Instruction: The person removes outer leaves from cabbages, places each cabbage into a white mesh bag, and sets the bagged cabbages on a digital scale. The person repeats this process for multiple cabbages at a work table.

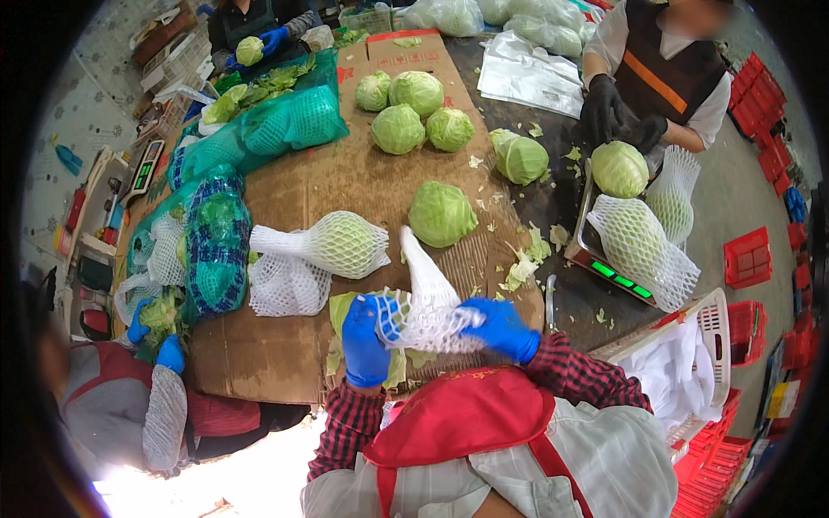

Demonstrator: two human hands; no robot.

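A white foam net sleeve (431, 324) is stretched between my two blue-gloved hands. My left hand (364, 340) grips its left end, where the mesh is spread wide. At the other end, my right hand (502, 329) pinches the gathered foam. Behind it a flat white foam sleeve (422, 269) lies on the cardboard, its tip near a bare cabbage (442, 214). A netted cabbage (346, 245) rests on its side to the left, partly over another white foam net bundle (289, 283). Loose cabbage leaves (405, 369) lie under my hands, partly hidden.
Several bare cabbages (416, 94) stand farther back on the cardboard (304, 188). A knife (550, 302) lies on the right. Netted cabbages (638, 239) sit on a lit scale (618, 280); a white basket (717, 337) holds foam sleeves. Green mesh sacks (217, 239) line the left; co-workers surround the table.
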